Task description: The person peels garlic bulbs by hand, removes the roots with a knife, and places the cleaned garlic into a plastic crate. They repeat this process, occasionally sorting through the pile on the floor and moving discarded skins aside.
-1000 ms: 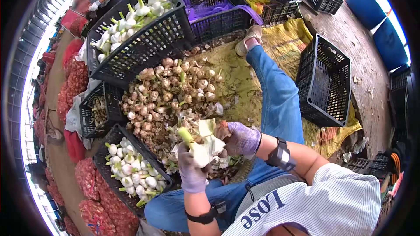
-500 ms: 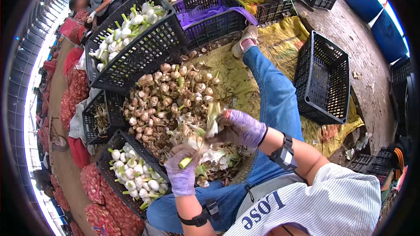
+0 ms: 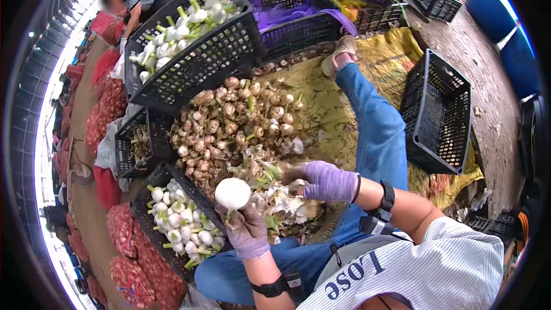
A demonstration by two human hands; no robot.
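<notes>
Left fingers point(image 3: 243, 219) of the purple-gloved left hand point(image 3: 248, 231) are closed tight round the lower part of the peeled white round garlic bulb point(image 3: 232, 193). It's pinched from below, with most of the bulb sticking out bare above the glove. The bulb is held up in the air, just above the near corner of the black plastic crate of peeled white bulbs point(image 3: 147, 188) and beside the loose pile of pale husks and green stalk trimmings point(image 3: 276, 202). I read its long axis as running stalk to crown, roughly up-down in view. The rounded end points up toward the camera and the stalk end goes down into the palm, mostly hidden. The purple-gloved right hand point(image 3: 324, 181) is well clear of the bulb, fingers curled down into the husk pile; I can't tell if it grips anything. Risks as I judge them: the grip is shallow on a smooth round skin, so the bulb could squirt out and land in the husks or on the heap of brown unpeeled garlic point(image 3: 229, 120), mixing clean with dirty.
</notes>
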